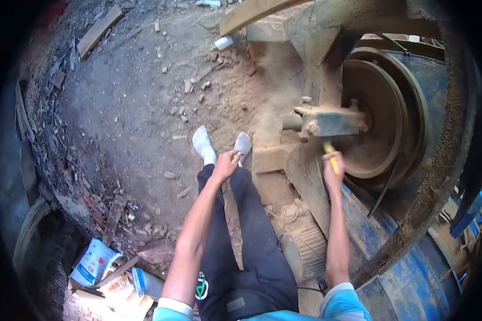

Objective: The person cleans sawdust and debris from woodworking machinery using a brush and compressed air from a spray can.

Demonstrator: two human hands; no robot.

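Observation:
My right hand [333,166] is closed around a yellow-handled tool [333,161], whose upper end reaches the underside of a dusty metal bearing block [334,123]. The block sits on the shaft of a large round pulley wheel [374,117], just right of my hand. Over my legs, near the feet, my left hand [228,165] has its fingers pinched together. Whether anything small is between them cannot be made out.
A ribbed motor [305,249] lies below the machine frame [316,192]. Blue, dust-covered panels [407,289] are at the lower right. Wood scraps and rubble cover the ground, with a plank [99,31] at upper left and a white bag [92,262] at lower left.

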